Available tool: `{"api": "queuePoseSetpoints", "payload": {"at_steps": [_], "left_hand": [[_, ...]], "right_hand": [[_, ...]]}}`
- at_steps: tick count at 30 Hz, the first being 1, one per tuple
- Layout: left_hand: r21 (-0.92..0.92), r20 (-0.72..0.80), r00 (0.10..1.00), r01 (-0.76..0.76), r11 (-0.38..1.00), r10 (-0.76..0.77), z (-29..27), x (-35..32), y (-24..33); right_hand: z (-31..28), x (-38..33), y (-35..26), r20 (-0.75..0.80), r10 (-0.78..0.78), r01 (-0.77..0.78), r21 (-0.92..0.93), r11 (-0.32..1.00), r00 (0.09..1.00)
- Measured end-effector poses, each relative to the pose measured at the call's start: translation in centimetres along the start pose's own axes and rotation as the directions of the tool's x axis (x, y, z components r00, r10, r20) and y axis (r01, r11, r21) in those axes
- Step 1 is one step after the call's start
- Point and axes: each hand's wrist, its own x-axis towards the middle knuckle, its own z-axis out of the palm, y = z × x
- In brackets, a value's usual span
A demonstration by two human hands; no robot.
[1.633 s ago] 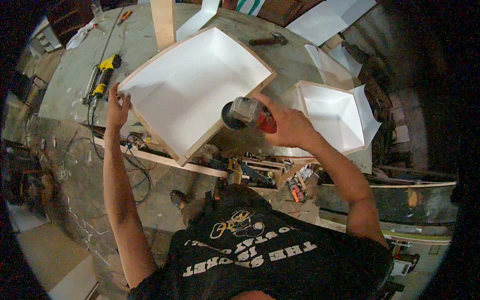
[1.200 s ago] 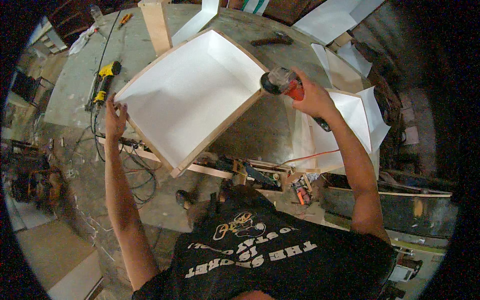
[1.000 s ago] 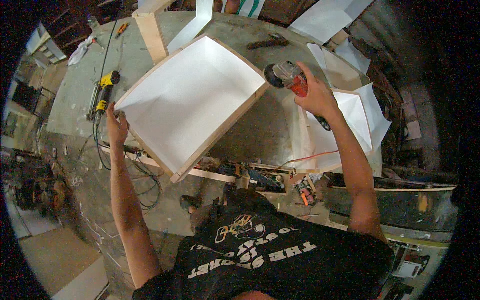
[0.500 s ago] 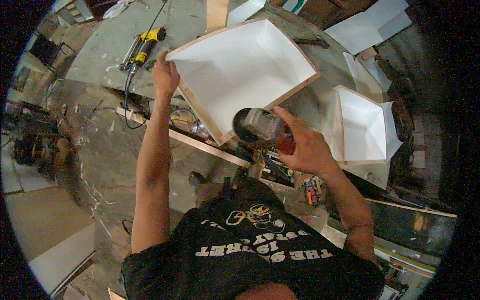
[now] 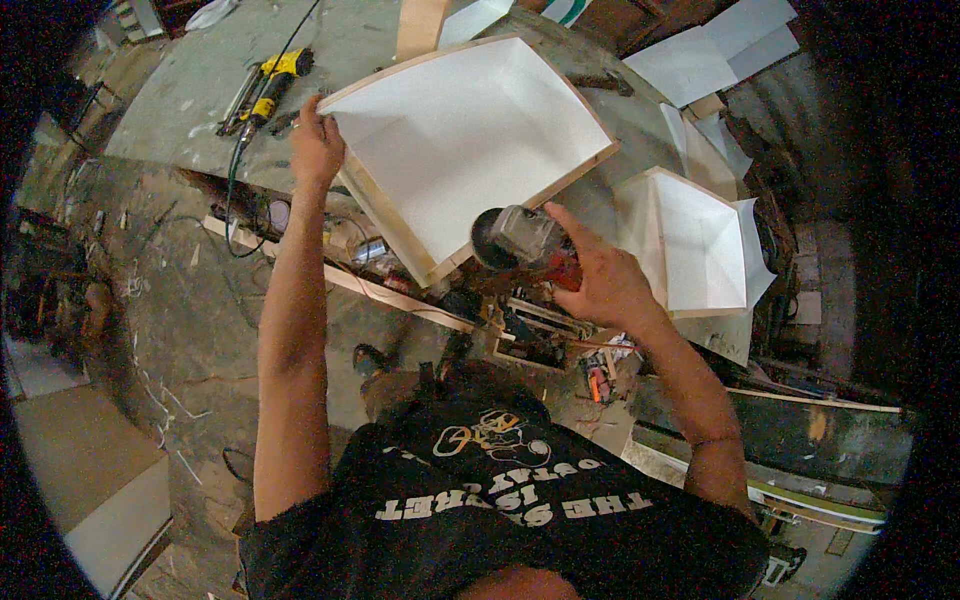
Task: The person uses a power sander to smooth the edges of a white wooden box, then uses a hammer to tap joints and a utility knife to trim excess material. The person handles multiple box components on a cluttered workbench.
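A shallow wooden box with a white inner lining (image 5: 470, 140) lies tilted across the worktable, its open side toward me. My left hand (image 5: 317, 148) is closed on its left corner, fingers over the wooden rim. In my right hand (image 5: 605, 275) is an angle grinder (image 5: 535, 240) with a grey head and a red body. Its dark round disc is at the box's near edge, right of the near corner. Whether the disc is touching the wood or spinning, I cannot tell.
A yellow and black nail gun (image 5: 275, 85) with a hose lies at the far left of the worktable (image 5: 180, 110). A second white-lined box (image 5: 700, 245) stands at right. White sheets (image 5: 710, 60) lie at the back right. Tools and scraps sit below the table's near edge.
The grinder has shifted slightly right along the box's near edge, away from the near corner. My left hand keeps its hold on the box. The whole view has moved a little.
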Motion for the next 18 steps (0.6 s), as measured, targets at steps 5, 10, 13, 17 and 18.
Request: {"api": "queuePoseSetpoints", "payload": {"at_steps": [5,10,13,17,18], "left_hand": [[-0.058,0.041,0.993,0.116,0.992,-0.114,0.0,0.0,0.0],[-0.006,-0.055,0.993,-0.108,0.994,0.108,0.0,-0.1,-0.2],[-0.022,0.06,0.992,0.114,0.993,-0.113,0.0,-0.2,-0.8],[0.095,0.019,0.989,-0.146,0.985,0.145,0.3,-0.3,-1.7],[0.103,0.06,0.996,-0.071,0.992,0.065,0.3,-0.4,-1.7]], "right_hand": [[-2.3,1.2,6.7,-0.03,0.054,-0.054,0.008,0.999,0.998],[-4.5,3.9,14.9,-0.034,0.21,-0.211,-0.034,0.977,0.977],[-5.8,5.6,19.8,-0.11,0.262,-0.272,-0.095,0.957,0.959],[-7.0,8.5,25.8,-0.071,0.374,-0.378,-0.046,0.925,0.925],[-7.3,9.0,27.1,-0.068,0.399,-0.402,-0.039,0.915,0.914]]}}
